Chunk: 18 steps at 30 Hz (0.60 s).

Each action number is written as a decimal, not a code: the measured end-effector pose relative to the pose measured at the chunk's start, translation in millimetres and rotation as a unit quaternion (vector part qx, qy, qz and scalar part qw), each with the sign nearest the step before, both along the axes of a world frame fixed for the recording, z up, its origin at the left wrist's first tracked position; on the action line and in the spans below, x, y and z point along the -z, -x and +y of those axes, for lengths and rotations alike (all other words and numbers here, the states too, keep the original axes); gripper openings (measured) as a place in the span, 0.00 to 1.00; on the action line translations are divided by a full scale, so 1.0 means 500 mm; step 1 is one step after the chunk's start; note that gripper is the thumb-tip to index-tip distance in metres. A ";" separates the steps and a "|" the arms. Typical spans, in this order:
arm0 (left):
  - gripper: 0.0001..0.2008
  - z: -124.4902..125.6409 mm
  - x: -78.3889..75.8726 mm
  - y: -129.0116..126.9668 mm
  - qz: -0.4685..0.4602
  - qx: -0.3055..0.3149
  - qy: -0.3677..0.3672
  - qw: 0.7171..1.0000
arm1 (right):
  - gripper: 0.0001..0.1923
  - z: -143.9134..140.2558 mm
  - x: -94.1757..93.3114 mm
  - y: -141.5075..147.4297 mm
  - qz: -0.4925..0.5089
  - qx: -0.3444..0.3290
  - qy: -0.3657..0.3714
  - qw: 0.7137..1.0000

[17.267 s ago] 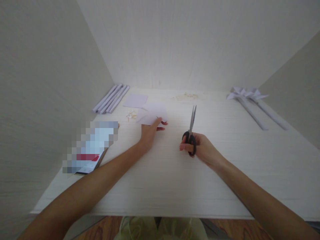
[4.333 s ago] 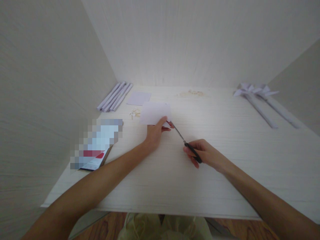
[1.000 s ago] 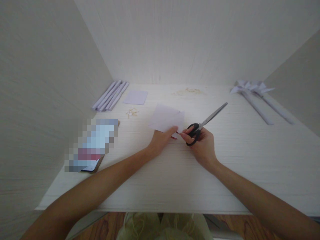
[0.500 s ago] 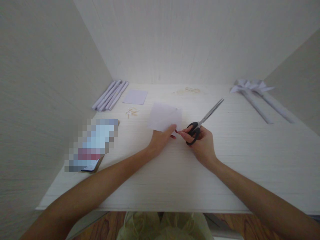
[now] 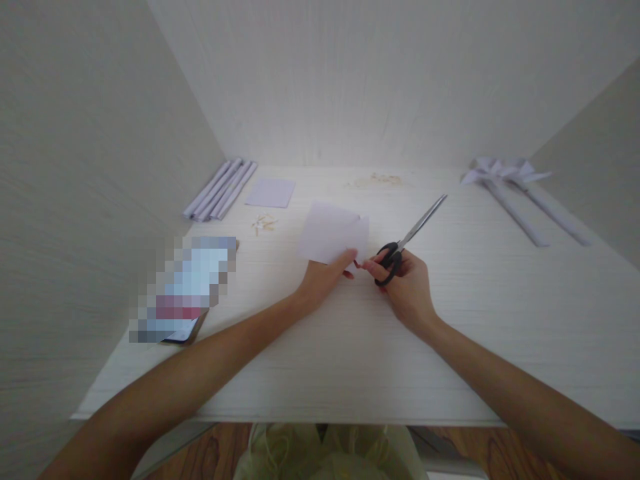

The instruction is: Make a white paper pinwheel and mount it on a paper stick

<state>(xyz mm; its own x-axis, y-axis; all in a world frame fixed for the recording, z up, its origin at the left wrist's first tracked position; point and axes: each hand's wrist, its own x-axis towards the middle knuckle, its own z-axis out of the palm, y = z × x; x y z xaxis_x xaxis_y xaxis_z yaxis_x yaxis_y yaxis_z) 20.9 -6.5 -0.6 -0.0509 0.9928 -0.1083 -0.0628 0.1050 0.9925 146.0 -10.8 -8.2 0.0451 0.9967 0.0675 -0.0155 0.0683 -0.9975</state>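
The left hand (image 5: 324, 283) holds the paper (image 5: 331, 230); the right hand (image 5: 410, 288) holds the scissors (image 5: 411, 233), which point away.

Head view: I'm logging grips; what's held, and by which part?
The left hand holds a paper sheet by its near right corner; the right hand holds scissors by their black handles. Whether its fingers touch the paper is unclear.

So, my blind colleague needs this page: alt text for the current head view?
A person's left hand holds pale paper at a white table; the right hand holds black-handled scissors, blades pointing away from the paper. A phone and paper tubes lie at left, two tubes with folded-paper tops at right.
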 end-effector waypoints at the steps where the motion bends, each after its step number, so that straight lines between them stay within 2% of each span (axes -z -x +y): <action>1: 0.06 0.000 0.001 0.000 0.001 0.003 0.000 1.000 | 0.10 0.000 0.000 0.000 0.001 0.000 0.000 1.000; 9: 0.07 0.005 0.007 0.005 -0.001 0.080 -0.008 0.997 | 0.08 0.001 0.002 -0.002 0.011 0.002 -0.006 1.000; 18: 0.06 0.005 0.001 0.013 0.046 0.152 -0.010 0.987 | 0.09 0.005 0.001 -0.006 0.020 -0.002 -0.003 1.000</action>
